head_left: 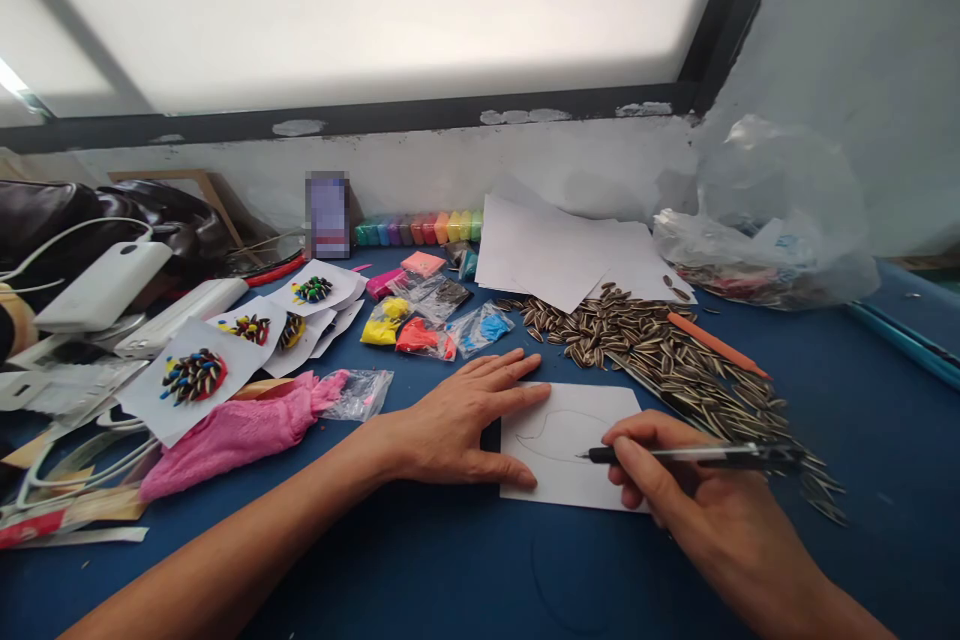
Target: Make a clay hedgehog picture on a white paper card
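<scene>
My right hand (pixel 697 490) grips a black pen (pixel 720 454) with a clear barrel, its tip over a small white sheet of paper (pixel 615 488). A thin drawn outline, rounded with a pointed notch on the left, shows on that sheet. Fingers spread, my left hand (pixel 465 415) lies flat with its fingertips and thumb on the sheet's left edge. Just beyond the paper spreads a heap of striped sunflower seeds (pixel 675 370), with an orange stick (pixel 720 345) lying on it.
Bags of yellow clay (pixel 386 320), red clay (pixel 425 338) and blue clay (pixel 493 327) lie behind my left hand. Paper cards with seed-covered clay (pixel 193 377) and a pink cloth (pixel 232 435) are left. White sheets (pixel 540 245), a plastic bag (pixel 772 220) and a clay row (pixel 420 228) stand behind.
</scene>
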The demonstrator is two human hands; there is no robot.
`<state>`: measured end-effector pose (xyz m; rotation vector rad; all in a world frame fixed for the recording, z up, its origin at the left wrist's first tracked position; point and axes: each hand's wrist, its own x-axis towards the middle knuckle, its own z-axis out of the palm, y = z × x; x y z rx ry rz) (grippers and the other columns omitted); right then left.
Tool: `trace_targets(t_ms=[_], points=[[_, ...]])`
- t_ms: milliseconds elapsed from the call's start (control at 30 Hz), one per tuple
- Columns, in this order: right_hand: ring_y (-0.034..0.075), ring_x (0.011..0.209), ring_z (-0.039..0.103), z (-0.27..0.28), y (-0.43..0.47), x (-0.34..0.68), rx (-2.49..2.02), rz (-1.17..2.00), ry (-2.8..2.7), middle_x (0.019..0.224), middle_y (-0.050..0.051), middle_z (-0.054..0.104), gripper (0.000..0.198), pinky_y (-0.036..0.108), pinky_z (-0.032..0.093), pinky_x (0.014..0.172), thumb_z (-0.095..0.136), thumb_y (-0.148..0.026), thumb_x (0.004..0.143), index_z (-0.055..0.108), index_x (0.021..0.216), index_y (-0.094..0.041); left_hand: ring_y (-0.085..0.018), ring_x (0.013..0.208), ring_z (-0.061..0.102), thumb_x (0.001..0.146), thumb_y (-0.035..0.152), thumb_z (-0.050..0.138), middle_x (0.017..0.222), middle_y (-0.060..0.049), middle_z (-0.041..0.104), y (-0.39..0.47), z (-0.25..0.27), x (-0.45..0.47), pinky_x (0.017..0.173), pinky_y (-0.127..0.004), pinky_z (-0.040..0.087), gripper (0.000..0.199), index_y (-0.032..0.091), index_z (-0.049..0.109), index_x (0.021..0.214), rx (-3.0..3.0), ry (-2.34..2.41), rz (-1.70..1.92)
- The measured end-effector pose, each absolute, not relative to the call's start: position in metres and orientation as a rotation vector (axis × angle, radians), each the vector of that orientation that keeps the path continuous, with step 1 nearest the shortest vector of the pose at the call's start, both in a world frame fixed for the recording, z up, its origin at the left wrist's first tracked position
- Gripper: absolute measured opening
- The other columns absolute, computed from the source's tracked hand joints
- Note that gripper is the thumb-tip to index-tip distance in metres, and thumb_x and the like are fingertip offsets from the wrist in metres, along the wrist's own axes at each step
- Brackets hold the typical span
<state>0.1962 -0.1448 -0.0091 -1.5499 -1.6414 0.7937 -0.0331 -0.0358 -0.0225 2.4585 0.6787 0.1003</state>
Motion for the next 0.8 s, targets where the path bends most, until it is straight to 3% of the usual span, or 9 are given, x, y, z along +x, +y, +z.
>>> trace_targets(t_ms=[200, 633, 800], points=[[0.014, 0.054, 0.053, -0.0161, -0.1474, 0.1899, -1.539, 0.719, -1.785, 0.060, -0.003, 0.054, 0.033, 0.024, 0.044, 0.049, 0.043, -0.039, 0.096, 0.060, 0.071, -0.025, -0.029, 0.151, 0.009, 0.079, 0.072, 0.060, 0.163, -0.004, 0.012, -0.0344, -0.0242, -0.0344, 0.122, -0.051, 0.011, 0.088, 0.029, 0.033, 0.152, 2.482, 0.642, 0.105], [0.013, 0.053, 0.051, -0.0164, -0.1458, 0.1890, -1.502, 0.714, -1.782, 0.061, -0.003, 0.054, 0.032, 0.023, 0.044, 0.049, 0.045, -0.038, 0.096, 0.059, 0.070, -0.025, -0.032, 0.151, 0.010, 0.080, 0.071, 0.058, 0.162, -0.001, 0.017, -0.0348, -0.0241, -0.0345, 0.122, -0.052, 0.012, 0.086, 0.031, 0.032, 0.152, 2.479, 0.621, 0.117], [0.014, 0.061, 0.058, -0.0173, -0.1421, 0.1867, -1.472, 0.735, -1.781, 0.070, -0.001, 0.061, 0.026, 0.025, 0.048, 0.056, 0.047, -0.038, 0.096, 0.064, 0.081, -0.024, -0.031, 0.151, 0.008, 0.080, 0.071, 0.058, 0.162, -0.001, 0.016, -0.0348, -0.0226, -0.0341, 0.122, -0.052, 0.011, 0.087, 0.030, 0.030, 0.152, 2.496, 0.615, 0.095]])
